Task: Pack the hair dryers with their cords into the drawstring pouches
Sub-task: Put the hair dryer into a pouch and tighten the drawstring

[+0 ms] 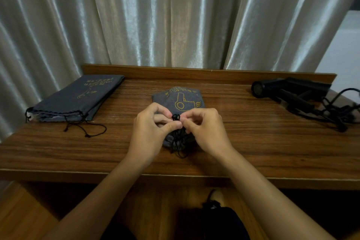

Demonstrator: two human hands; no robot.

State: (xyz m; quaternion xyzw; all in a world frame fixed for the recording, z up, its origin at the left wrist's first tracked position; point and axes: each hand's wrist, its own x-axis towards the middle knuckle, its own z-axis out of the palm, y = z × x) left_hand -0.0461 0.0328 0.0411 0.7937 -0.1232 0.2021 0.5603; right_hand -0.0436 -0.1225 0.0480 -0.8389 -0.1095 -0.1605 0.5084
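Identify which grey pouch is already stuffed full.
The middle pouch, bulging between both hands; the flat pouches at the left lie empty.

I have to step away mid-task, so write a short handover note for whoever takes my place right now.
Left hand and right hand: both pinch the black drawstring at the mouth of the filled pouch, table centre.
Done: that pouch bulges as if packed; its mouth is gathered.
Left: finish tying it. The flat pouches lie stacked at the left; the unpacked hair dryers with tangled cords lie at the right.
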